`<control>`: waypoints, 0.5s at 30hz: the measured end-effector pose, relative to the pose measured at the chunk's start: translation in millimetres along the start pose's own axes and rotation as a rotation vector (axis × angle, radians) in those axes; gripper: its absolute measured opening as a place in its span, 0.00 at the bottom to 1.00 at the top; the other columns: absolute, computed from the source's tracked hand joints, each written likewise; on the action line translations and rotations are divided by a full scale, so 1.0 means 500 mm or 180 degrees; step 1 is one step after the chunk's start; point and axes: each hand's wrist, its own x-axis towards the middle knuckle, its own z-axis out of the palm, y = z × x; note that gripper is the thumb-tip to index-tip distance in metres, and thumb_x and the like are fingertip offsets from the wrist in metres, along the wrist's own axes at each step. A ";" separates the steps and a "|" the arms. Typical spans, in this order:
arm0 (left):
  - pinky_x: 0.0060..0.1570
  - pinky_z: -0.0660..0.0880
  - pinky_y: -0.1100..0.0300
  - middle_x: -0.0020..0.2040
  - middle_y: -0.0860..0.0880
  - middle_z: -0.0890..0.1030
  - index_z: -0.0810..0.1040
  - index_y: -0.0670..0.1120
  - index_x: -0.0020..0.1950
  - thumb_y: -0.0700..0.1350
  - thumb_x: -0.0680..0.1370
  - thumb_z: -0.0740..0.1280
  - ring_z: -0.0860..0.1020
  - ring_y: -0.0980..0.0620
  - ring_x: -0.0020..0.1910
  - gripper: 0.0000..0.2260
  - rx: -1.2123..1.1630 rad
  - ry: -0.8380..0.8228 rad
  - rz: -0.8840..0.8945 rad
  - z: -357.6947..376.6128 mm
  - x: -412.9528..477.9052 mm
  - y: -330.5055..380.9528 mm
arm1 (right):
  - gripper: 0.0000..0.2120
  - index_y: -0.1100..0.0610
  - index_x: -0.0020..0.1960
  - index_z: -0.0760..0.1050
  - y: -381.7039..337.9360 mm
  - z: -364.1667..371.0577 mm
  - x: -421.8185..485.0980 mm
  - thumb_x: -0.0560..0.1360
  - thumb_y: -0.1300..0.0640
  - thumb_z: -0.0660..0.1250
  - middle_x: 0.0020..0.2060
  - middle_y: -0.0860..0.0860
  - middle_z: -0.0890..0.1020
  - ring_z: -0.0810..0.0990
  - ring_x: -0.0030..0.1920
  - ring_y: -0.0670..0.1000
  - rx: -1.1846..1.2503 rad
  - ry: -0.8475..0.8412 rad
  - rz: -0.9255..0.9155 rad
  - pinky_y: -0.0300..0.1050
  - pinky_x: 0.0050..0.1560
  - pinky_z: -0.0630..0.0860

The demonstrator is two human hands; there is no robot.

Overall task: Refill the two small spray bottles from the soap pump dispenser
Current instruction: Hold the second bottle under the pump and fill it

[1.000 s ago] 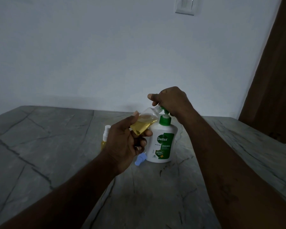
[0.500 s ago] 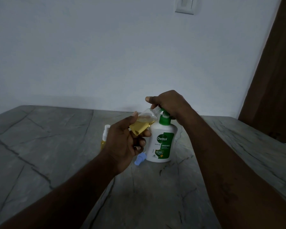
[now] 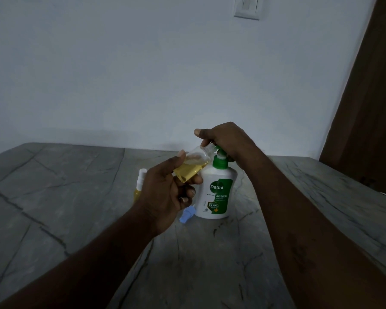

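Holding clear spray bottle (image 3: 193,167) in left hand (image 3: 165,192) grip, right hand (image 3: 225,139) clasps green-capped soap dispenser (image 3: 218,192)

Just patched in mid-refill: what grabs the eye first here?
Centre of the table, the left hand holds a small clear bottle, part full of yellow liquid, tilted with its neck at the spout of the white and green soap dispenser. The right hand is curled over the pump head. A blue cap lies at the dispenser's foot.
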 end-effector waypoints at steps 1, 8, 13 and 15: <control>0.31 0.63 0.60 0.38 0.44 0.80 0.83 0.46 0.58 0.56 0.75 0.64 0.71 0.52 0.29 0.19 0.0011 0.0013 0.0000 0.000 0.000 0.000 | 0.19 0.55 0.42 0.86 0.001 0.001 0.000 0.75 0.39 0.71 0.34 0.47 0.83 0.78 0.34 0.47 0.0010 -0.0020 0.0022 0.42 0.37 0.71; 0.31 0.63 0.60 0.39 0.44 0.80 0.81 0.44 0.61 0.56 0.79 0.62 0.71 0.52 0.30 0.19 0.0042 0.0005 -0.0035 -0.004 0.001 -0.004 | 0.20 0.56 0.40 0.85 0.002 0.004 0.001 0.76 0.39 0.71 0.32 0.46 0.81 0.78 0.34 0.46 -0.0035 0.0105 -0.0045 0.42 0.39 0.72; 0.30 0.63 0.60 0.39 0.44 0.80 0.82 0.45 0.60 0.56 0.78 0.63 0.71 0.52 0.30 0.19 0.0038 -0.0033 0.0013 -0.006 0.002 -0.001 | 0.21 0.54 0.37 0.85 -0.004 -0.004 0.006 0.76 0.38 0.70 0.30 0.46 0.82 0.79 0.32 0.46 -0.0228 0.0443 -0.0322 0.41 0.37 0.71; 0.29 0.63 0.61 0.39 0.44 0.80 0.82 0.46 0.61 0.56 0.79 0.63 0.71 0.52 0.30 0.19 0.0014 -0.0032 0.0029 -0.006 0.003 0.001 | 0.20 0.54 0.35 0.84 -0.005 -0.004 0.009 0.75 0.38 0.71 0.28 0.46 0.82 0.79 0.30 0.46 -0.0245 0.0533 -0.0359 0.41 0.36 0.71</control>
